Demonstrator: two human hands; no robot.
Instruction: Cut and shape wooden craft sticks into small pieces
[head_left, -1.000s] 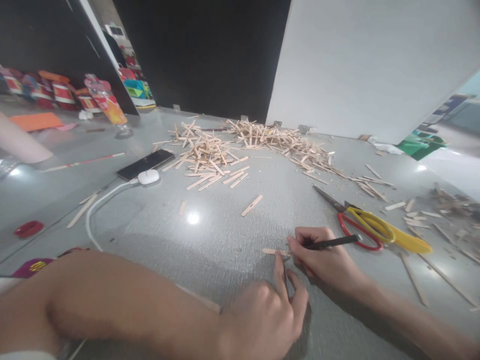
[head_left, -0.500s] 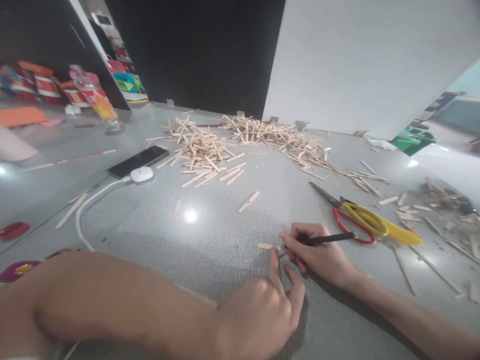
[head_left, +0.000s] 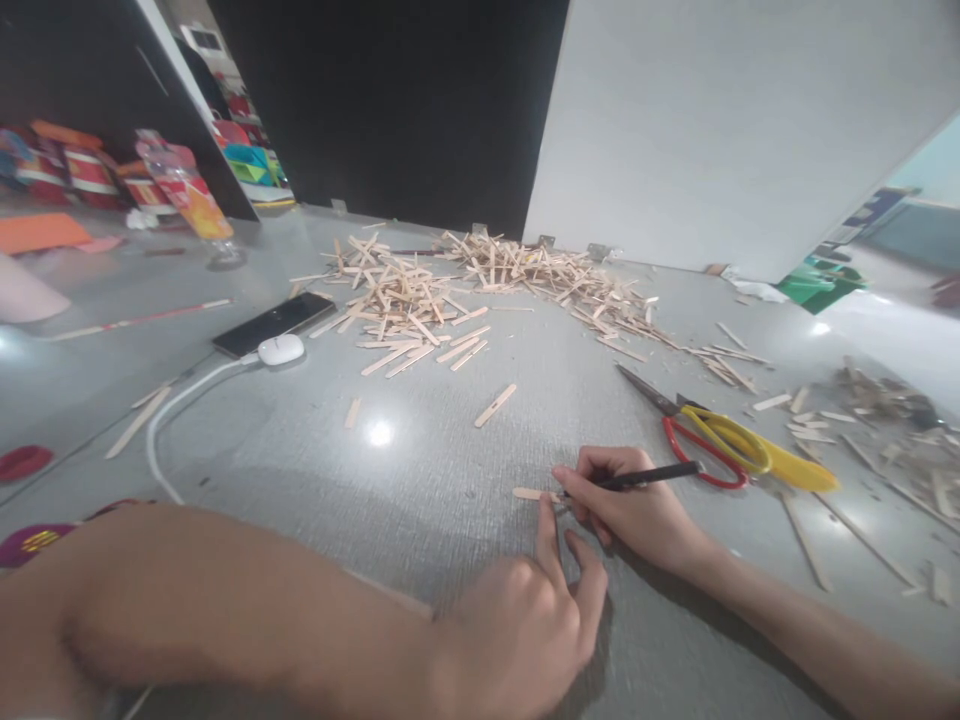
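A black pen (head_left: 651, 476) slants up out of my right hand (head_left: 630, 505), whose fingers are closed round it in a writing grip. The pen's tip is over the right part of a small wooden craft stick (head_left: 531, 494) lying on the grey table (head_left: 420, 470); the fingers hide the exact contact. With its index finger stretched out, my left hand (head_left: 532, 620) presses the stick down from the near side. Its thumb and other fingers stand apart, partly hidden. Further off lies a single craft stick (head_left: 496, 405) with a dark mark at its middle.
Yellow-and-red scissors (head_left: 712, 440) lie right of my right hand. Heaps of craft sticks (head_left: 405, 300) spread along the back, near black and white panels. To the left are a phone (head_left: 274, 325), a white device (head_left: 281, 350) with its cable, and a bottle (head_left: 187, 190).
Both hands, the pen and the stick keep nearly the same places. The whole view has shifted very slightly.
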